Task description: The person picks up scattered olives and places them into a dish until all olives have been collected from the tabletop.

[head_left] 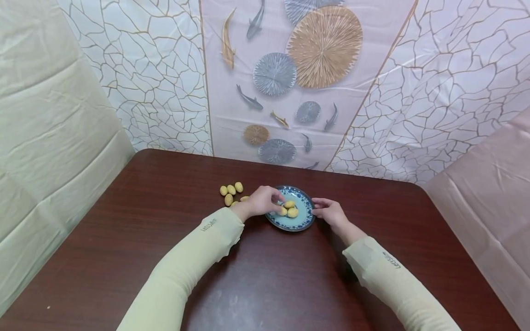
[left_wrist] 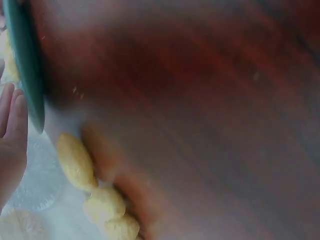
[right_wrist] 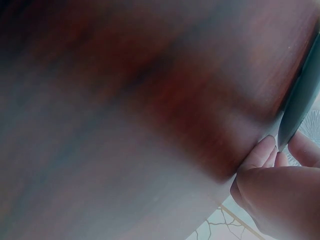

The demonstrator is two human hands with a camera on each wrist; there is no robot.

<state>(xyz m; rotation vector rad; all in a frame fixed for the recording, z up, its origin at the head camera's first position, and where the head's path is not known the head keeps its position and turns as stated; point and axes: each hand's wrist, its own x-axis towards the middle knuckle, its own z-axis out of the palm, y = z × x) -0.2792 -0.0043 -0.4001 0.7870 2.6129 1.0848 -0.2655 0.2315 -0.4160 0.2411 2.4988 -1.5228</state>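
Note:
A round plate (head_left: 304,216) with a pale blue middle and a blue-patterned rim lies on the table. My left hand (head_left: 262,201) reaches over its left side, fingers curled, thumb and fingertips at a small yellow egg-shaped piece (head_left: 283,211). Two more such yellow pieces (head_left: 292,213) lie beside it on the plate. On the plate's right side, my right hand (head_left: 330,212) pinches the rim; the right wrist view shows the plate's dark edge (right_wrist: 299,97) between thumb and fingers. Left of the plate, several yellow pieces (head_left: 231,189) lie on the table, some partly behind my left wrist.
The dark brown wooden table (head_left: 265,276) has rounded far corners. A patterned curtain (head_left: 232,115) hangs right behind its far edge, and plain cloth (head_left: 49,119) hangs along the left side. Pinkish cloth (head_left: 488,184) hangs along the right.

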